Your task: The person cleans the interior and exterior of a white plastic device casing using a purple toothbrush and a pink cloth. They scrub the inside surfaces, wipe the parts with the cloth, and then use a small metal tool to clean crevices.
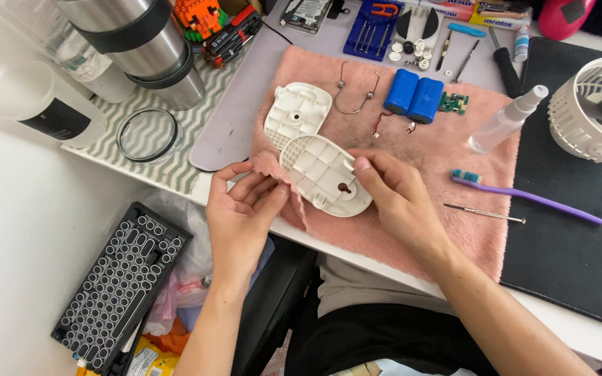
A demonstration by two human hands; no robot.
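Left hand (242,209) fingers pinched together, right hand (391,191) fingers curled, both forearms angled inward.

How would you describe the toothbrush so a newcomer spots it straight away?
Start at the pink towel spread across the desk, then go to its right edge, below the clear spray bottle. The toothbrush lies there, reaching onto the black mat. Its purple handle and teal bristles set it apart from the thin metal screwdriver beside it.

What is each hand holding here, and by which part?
The left hand pinches the corner of the pink cloth. The right hand holds the white plastic cover by its right edge, thumb on the inner face.
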